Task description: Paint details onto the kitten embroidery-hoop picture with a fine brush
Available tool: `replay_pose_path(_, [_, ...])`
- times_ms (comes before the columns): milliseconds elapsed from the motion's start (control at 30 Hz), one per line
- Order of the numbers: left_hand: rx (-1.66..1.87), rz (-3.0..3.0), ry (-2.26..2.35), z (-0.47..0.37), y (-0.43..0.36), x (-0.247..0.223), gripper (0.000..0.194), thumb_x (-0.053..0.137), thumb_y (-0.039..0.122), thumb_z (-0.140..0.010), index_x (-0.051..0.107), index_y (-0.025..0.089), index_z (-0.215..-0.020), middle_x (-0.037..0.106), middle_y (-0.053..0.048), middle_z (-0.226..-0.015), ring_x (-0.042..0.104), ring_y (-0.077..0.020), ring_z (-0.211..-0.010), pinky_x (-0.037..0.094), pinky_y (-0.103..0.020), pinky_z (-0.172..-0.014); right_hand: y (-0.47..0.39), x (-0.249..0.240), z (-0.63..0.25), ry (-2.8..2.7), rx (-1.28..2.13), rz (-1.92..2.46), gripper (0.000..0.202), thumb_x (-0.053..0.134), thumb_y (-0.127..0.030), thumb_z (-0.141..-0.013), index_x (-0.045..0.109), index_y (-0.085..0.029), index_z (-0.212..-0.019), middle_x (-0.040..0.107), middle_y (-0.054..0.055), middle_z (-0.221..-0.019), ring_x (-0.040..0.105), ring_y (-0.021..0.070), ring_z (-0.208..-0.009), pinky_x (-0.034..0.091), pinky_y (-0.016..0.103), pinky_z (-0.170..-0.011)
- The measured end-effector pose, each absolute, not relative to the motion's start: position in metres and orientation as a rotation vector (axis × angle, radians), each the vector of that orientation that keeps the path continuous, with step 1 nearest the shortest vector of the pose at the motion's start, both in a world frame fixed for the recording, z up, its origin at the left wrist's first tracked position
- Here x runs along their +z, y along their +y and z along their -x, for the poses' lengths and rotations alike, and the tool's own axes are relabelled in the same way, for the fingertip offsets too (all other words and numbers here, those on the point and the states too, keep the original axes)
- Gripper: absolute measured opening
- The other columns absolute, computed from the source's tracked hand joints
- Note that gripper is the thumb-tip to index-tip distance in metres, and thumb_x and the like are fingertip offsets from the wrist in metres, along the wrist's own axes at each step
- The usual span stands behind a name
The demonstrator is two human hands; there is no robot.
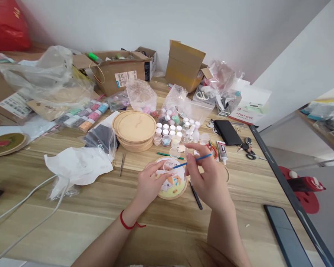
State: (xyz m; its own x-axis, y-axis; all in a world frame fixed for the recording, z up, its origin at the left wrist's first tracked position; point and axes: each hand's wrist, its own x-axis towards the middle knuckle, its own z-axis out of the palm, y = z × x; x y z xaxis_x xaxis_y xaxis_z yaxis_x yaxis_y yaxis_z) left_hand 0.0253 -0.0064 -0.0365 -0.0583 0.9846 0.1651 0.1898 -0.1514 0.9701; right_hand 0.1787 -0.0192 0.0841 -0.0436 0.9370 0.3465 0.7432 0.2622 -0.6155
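My left hand [150, 182] pinches a small clear round cup [167, 166] between thumb and fingers. In my right hand [207, 178] is a slim blue stick, seemingly a paintbrush [196, 160], its tip at the cup. What lies inside the cup is too small to tell. Below both hands rests a round wooden-rimmed picture [171, 193] with coloured figures on a pale and yellow ground, partly covered by my left hand. A black pen-like tool [196, 196] lies right of the picture, and a green pencil [163, 153] behind it.
Several white-lidded jars [172, 128] stand behind the picture, beside stacked round wooden plates [136, 126]. Crumpled white paper [80, 167] and tweezers [122, 164] lie left. A glue tube [222, 151], black wallet [227, 132], scissors [251, 155] and phone [288, 233] are right. Cardboard boxes [119, 72] line the wall.
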Motion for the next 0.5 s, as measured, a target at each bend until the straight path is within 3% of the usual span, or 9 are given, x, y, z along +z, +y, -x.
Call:
replay_pose_path(133, [1.302,-1.435,1.314,-0.0258,-0.0071,-0.037,0.034,0.079,0.026,-0.069,0.076,0.022,-0.103,0.073,-0.004,-0.091,0.068,-0.021,-0.086,0.054,-0.034,-0.086,-0.0192,0.0846,-0.1796,-1.76,0.335,1.463,0.025,0.045,-0.026,-0.097,0.054,-0.02,-0.119,0.063,-0.006,-0.056,0.061,0.0109,-0.046,0.043,0.021,-0.049])
replay_pose_path(300, [1.309,-1.471,1.318,-0.0266,-0.0063,-0.0367,0.032,0.079,0.026,-0.07,0.077,0.022,-0.102,0.073,-0.004,-0.089,0.068,-0.0199,-0.083,0.055,-0.032,-0.082,-0.0176,0.0833,-0.1789,-1.919,0.312,1.528,0.023,0.046,-0.026,-0.097,0.058,-0.02,-0.115,0.063,-0.007,-0.053,0.053,0.0091,-0.038,0.036,0.02,-0.043])
replay_pose_path(500, [1.313,-1.481,1.315,-0.0258,-0.0064,-0.0386,0.034,0.079,0.026,-0.07,0.076,0.022,-0.103,0.073,-0.004,-0.091,0.068,-0.0205,-0.085,0.055,-0.033,-0.084,-0.018,0.0852,-0.1797,-1.792,0.333,1.484,0.024,0.045,-0.027,-0.097,0.056,-0.02,-0.117,0.064,-0.006,-0.058,0.061,0.0102,-0.047,0.042,0.02,-0.05])
